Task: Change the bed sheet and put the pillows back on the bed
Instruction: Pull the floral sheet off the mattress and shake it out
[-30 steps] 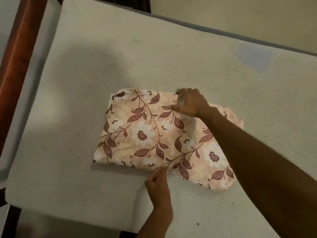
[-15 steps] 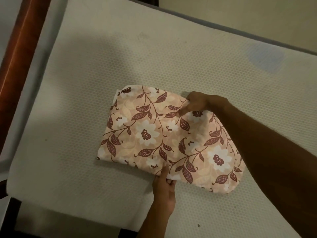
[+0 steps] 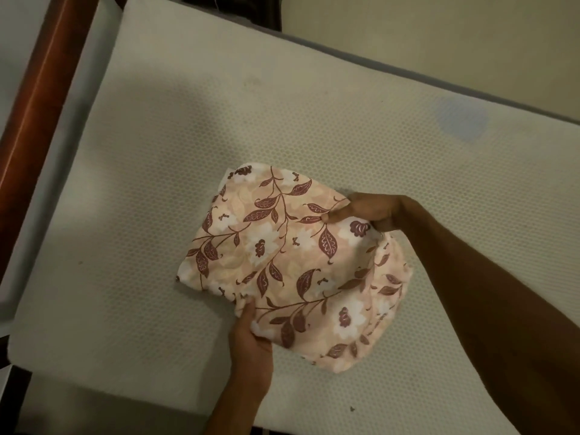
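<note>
Over mattress (image 3: 157, 146), left hand (image 3: 251, 343), right hand (image 3: 368, 211): tight grip on floral sheet (image 3: 282, 255)

Dim, warm light falls on a bare white mattress (image 3: 188, 136) with a honeycomb weave and a bluish stain (image 3: 461, 122) at the upper right. A reddish-brown wooden bed rail (image 3: 40, 98) runs along the left edge. A beige wall (image 3: 439, 36) fills the upper right.
</note>
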